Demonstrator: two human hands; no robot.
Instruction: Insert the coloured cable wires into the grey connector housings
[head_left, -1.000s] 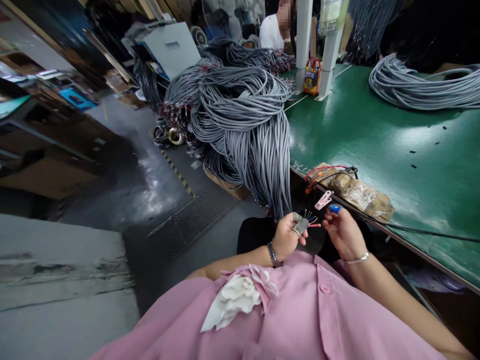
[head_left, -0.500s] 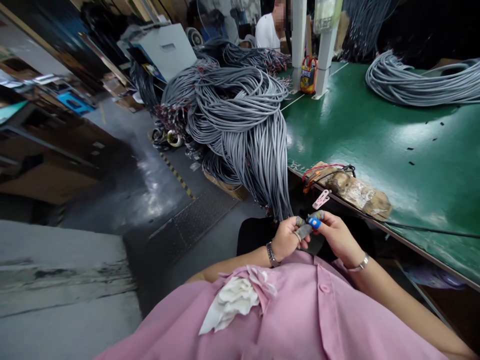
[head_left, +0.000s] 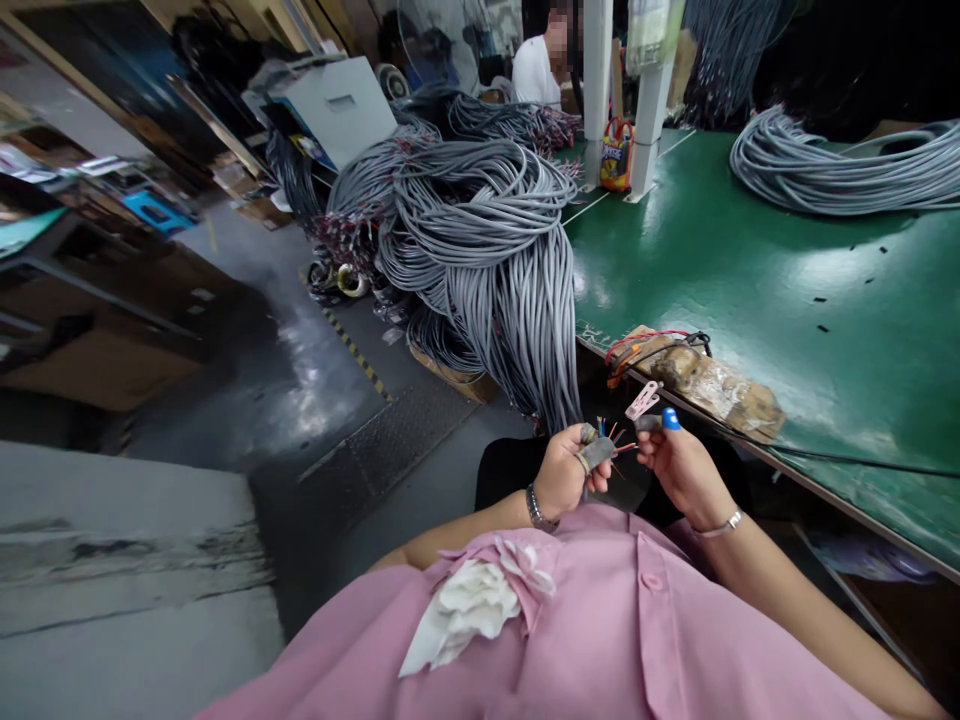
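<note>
Multicoloured wires (head_left: 613,436) fan out from the end of a grey cable, which my left hand (head_left: 570,470) grips between covered fingertips. My right hand (head_left: 679,470) is just to the right of the wire tips. Its thumb, with a blue cover, lies against the grey-covered index finger; whether anything is pinched there is hidden. Behind the fingers a pink clip (head_left: 643,400) sits at the table edge. A large bundle of grey cables (head_left: 517,300) hangs down beyond my left hand.
A tape-wrapped block (head_left: 720,385) with leads lies along the edge of the green table (head_left: 697,270). Another cable coil (head_left: 832,165) rests farther back, and a red-yellow packet (head_left: 616,160) stands by the posts. A person in white (head_left: 534,72) is behind.
My right hand has drawn away from my left, to the right and slightly up. The coloured wires, hidden between the fingers before, now stand spread out.
</note>
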